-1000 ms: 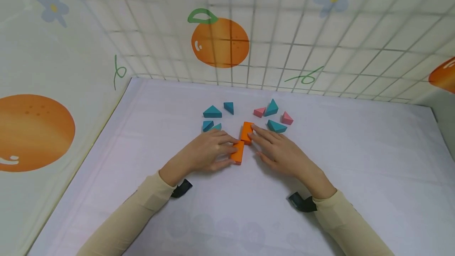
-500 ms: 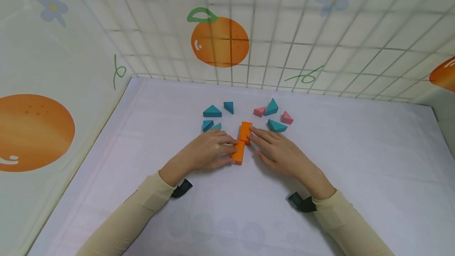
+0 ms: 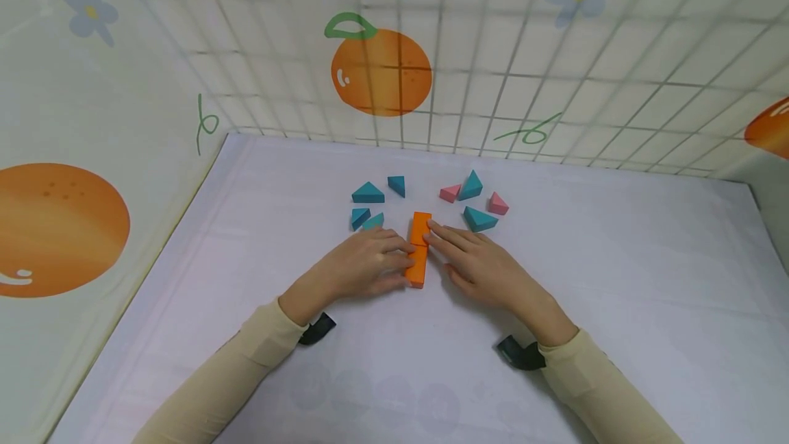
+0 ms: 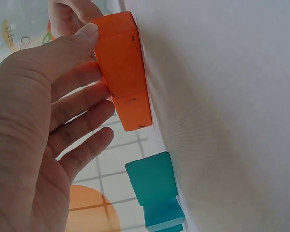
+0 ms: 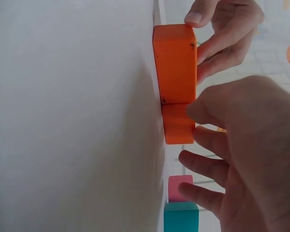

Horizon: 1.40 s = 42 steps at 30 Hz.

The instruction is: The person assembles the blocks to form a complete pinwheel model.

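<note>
Two orange rectangular blocks lie end to end on the white tabletop, the far block (image 3: 421,227) lined up with the near block (image 3: 417,268). My left hand (image 3: 364,262) touches the near block's left side with its fingers, its thumb by the near end. In the left wrist view, the thumb tip meets the near block (image 4: 120,60) at a corner. From the right, my right hand (image 3: 483,262) rests its fingertips against the far block. The right wrist view shows its thumb and a finger at the far block (image 5: 179,125), other fingers free of it.
Behind the left hand lie several teal triangular blocks (image 3: 368,193). At the back right are two pink triangular blocks (image 3: 498,204) and two teal triangles (image 3: 480,219). A patterned cloth wall with a grid (image 3: 481,101) rises behind the table (image 3: 616,259).
The far orange block has slid left with the right hand's fingers at it, and the near block has shifted slightly right. Their offset edges have come into line.
</note>
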Each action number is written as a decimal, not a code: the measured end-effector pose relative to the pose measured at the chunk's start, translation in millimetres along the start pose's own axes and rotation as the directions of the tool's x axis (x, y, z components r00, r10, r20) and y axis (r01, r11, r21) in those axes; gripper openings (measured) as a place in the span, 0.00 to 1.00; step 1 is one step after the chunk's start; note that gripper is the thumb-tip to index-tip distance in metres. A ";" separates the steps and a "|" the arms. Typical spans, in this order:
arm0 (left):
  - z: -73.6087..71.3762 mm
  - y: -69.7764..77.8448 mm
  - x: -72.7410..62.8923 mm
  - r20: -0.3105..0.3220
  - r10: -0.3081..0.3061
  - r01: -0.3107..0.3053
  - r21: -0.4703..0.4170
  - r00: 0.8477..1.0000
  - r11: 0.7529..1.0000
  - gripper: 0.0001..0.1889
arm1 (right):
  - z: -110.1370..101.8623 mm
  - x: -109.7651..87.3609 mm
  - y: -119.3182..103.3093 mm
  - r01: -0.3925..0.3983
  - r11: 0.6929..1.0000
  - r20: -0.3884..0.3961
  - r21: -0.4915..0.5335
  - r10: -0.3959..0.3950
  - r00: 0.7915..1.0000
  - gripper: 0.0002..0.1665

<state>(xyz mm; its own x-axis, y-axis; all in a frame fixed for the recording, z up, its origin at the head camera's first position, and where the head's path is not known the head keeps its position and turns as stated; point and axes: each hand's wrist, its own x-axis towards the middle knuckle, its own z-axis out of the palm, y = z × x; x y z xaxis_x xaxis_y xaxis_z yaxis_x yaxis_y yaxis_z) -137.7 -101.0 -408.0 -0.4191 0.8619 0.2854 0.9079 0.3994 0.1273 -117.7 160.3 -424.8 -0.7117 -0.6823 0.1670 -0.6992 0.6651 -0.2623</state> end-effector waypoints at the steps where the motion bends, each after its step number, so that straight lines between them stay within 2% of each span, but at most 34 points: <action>1: 0.5 -0.1 -0.1 -0.006 0.006 -0.006 -0.007 1.000 1.000 0.15 | -0.1 0.0 -0.2 0.000 1.000 0.000 0.001 0.000 1.000 0.36; 6: 1.4 0.0 -0.2 -0.027 0.018 -0.018 -0.017 0.999 1.000 0.15 | -0.7 -0.3 -0.4 0.002 1.000 -0.007 0.001 -0.002 1.000 0.36; 18: 2.5 0.0 -0.2 -0.021 0.016 -0.017 -0.026 1.000 1.000 0.15 | -0.4 -0.4 -1.1 0.002 1.000 -0.013 0.006 -0.001 1.000 0.36; 31: 4.3 -0.4 -0.6 -0.051 0.041 -0.041 -0.004 0.998 0.999 0.14 | 1.4 -0.5 -0.7 -0.015 1.000 0.014 0.006 0.015 1.000 0.38; 37: 3.9 -0.5 -1.5 -0.075 0.012 -0.012 0.001 0.997 1.000 0.18 | 2.2 0.1 -0.3 0.006 1.000 -0.003 0.006 -0.005 1.000 0.38; 42: 4.8 -1.3 -1.5 -0.067 -0.016 0.016 0.001 0.998 1.000 0.23 | 1.0 0.2 1.0 0.023 0.999 -0.035 -0.024 -0.024 0.999 0.37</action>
<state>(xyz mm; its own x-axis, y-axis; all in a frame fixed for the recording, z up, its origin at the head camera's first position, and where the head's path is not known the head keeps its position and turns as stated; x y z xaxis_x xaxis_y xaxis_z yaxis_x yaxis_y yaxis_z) -138.3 -101.3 -413.1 -0.4325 0.8325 0.3462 0.9010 0.4137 0.1308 -118.5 160.5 -426.0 -0.6969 -0.6868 0.2065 -0.7167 0.6565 -0.2353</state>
